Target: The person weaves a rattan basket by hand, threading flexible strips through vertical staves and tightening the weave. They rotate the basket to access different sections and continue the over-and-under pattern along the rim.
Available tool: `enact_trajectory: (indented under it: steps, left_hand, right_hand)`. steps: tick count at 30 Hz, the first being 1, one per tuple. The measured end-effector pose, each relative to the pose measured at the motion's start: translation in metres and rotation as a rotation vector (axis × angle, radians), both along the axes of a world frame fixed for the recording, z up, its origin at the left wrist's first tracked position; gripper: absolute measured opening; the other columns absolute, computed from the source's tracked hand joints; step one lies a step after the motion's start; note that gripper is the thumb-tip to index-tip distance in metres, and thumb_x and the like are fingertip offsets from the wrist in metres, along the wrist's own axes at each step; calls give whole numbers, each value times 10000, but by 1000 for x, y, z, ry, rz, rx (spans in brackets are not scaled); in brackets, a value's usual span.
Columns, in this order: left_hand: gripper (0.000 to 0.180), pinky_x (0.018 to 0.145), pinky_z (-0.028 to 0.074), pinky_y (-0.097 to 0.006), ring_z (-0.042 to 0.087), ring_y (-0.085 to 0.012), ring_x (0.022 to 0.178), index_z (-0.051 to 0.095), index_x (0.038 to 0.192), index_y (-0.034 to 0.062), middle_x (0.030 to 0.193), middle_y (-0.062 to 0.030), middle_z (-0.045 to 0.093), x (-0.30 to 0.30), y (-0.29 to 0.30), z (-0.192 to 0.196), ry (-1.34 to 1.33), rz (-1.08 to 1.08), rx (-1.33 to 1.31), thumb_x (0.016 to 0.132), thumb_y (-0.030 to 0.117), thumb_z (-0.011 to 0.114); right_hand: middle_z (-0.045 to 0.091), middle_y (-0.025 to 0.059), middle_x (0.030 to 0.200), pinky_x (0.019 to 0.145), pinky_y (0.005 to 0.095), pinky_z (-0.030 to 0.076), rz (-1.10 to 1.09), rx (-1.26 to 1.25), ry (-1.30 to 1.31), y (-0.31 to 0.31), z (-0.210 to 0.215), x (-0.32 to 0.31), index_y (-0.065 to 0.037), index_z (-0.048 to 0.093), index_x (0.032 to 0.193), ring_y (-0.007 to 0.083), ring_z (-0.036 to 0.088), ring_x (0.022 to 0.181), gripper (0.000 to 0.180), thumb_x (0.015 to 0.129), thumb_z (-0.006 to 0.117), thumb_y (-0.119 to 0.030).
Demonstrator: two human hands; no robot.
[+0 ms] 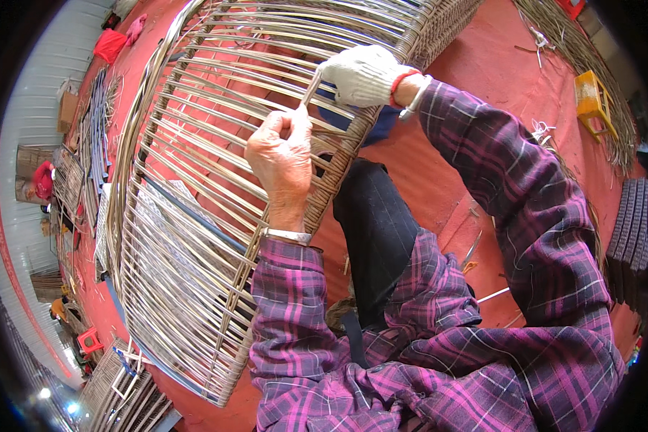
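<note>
A large wicker frame (pixel 194 155) of pale and brown rods stretches across the left and middle of the head view. Its near edge is a tightly woven wicker band (pixel 331 176). My left hand (pixel 281 155), bare, is closed in a pinch over the rods near that edge. In a white knitted glove with a red cuff, my right hand (pixel 363 75) is closed a little farther off, above the same edge. Between the two hands runs a short, light-coloured strand (pixel 311 90), gripped at both ends. The glove hides how the right fingertips sit on it.
Red sheeting (pixel 446 194) covers the floor. A yellow stool (pixel 594 104) and a long bundle of rods (pixel 583 43) are at the far right. Grey strips (pixel 97 137) lie at the left, with a red stool (pixel 88 340) below. My knee (pixel 374 209) is beside the frame.
</note>
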State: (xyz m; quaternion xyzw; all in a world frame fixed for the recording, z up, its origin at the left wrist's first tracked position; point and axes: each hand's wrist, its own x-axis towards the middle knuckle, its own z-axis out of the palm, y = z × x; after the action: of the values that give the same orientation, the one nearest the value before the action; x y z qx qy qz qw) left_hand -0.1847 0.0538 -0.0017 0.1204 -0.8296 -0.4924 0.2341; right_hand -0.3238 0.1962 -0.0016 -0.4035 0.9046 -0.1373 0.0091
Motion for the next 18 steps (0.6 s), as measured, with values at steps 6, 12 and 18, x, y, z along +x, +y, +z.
enact_trajectory:
  steps: [6, 12, 18]
  left_hand:
    - [285, 522, 419, -379, 535, -237, 487, 660, 724, 21, 546, -103, 557, -24, 7, -6, -71, 23, -521, 883, 248, 727]
    - [230, 588, 490, -406, 669, -312, 625, 712, 810, 33, 646, -152, 649, -39, 22, -14, -58, 43, -464, 904, 243, 707]
    - [123, 786, 548, -363, 705, -256, 888, 722, 1019, 15, 976, -139, 711, -43, 31, -14, 287, -6, -426, 916, 63, 674]
  right_hand:
    - [691, 101, 790, 652, 376, 497, 230, -169, -232, 2, 5, -25, -128, 732, 1039, 262, 632, 714, 283, 769, 648, -146]
    - [655, 27, 695, 646, 314, 480, 263, -222, -621, 32, 21, -43, -18, 736, 918, 134, 581, 664, 258, 834, 745, -262]
    - [680, 28, 721, 626, 305, 486, 219, -401, -243, 90, 68, -108, -47, 742, 894, 110, 570, 642, 139, 856, 698, -173]
